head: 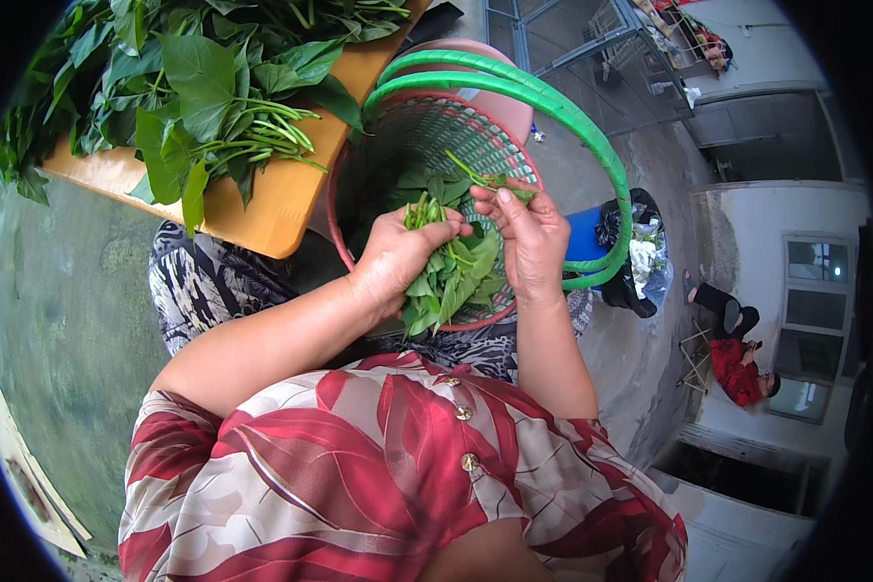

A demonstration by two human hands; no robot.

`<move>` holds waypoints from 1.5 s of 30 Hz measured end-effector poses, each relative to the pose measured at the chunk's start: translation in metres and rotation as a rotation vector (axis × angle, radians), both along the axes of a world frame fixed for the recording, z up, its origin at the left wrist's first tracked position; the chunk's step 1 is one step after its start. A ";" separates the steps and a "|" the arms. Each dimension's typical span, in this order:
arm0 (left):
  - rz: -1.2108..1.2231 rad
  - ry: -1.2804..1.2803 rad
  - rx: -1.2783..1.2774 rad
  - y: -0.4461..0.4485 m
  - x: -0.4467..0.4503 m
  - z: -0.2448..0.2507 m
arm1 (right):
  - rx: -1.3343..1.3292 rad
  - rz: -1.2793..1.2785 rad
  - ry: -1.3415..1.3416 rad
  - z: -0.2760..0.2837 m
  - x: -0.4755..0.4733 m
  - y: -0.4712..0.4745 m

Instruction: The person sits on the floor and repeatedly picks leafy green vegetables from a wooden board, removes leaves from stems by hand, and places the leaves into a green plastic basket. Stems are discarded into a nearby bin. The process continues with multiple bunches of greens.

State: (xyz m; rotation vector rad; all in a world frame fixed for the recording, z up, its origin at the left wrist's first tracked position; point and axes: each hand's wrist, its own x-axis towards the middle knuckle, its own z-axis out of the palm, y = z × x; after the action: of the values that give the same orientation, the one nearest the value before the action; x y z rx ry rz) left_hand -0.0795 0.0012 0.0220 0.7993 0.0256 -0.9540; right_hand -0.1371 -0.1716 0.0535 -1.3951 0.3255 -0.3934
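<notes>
My left hand (pixel 407 244) grips a bunch of leafy green stems (pixel 455 280), the cut ends up by the thumb and the leaves hanging down. To its right, my right hand (pixel 527 229) pinches a small green sprig (pixel 484 178) between thumb and fingers. Both hands are over the mouth of a woven plastic basket (pixel 473 120) with a red rim and green wrapped handles (pixel 604 156). More leaves (pixel 422 185) lie inside the basket, partly in shadow and partly behind my hands.
A wooden board or tabletop (pixel 284 204) at upper left bears a large heap of leafy greens (pixel 196 87). A pink plastic basin or stool (pixel 505 62) stands behind the basket. On the right are a bin with a black bag (pixel 636 284), a metal cage (pixel 575 44) and a seated person (pixel 735 364).
</notes>
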 end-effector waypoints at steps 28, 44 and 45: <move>-0.299 -1.134 0.170 0.023 -0.006 0.004 | -1.503 0.444 0.006 0.057 -0.078 0.011; -0.431 -0.560 -0.074 0.031 -0.015 0.028 | -1.296 -0.210 -0.023 0.044 -0.093 0.035; -0.469 -0.568 -0.084 0.034 -0.014 0.032 | -1.314 -0.319 0.003 0.044 -0.091 0.021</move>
State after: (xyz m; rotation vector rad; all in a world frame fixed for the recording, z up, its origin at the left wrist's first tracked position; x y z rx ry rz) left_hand -0.0936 0.0353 0.0543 0.9957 -0.7167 -1.1241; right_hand -0.2285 -0.1506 0.0979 -2.6311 0.2896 -0.9631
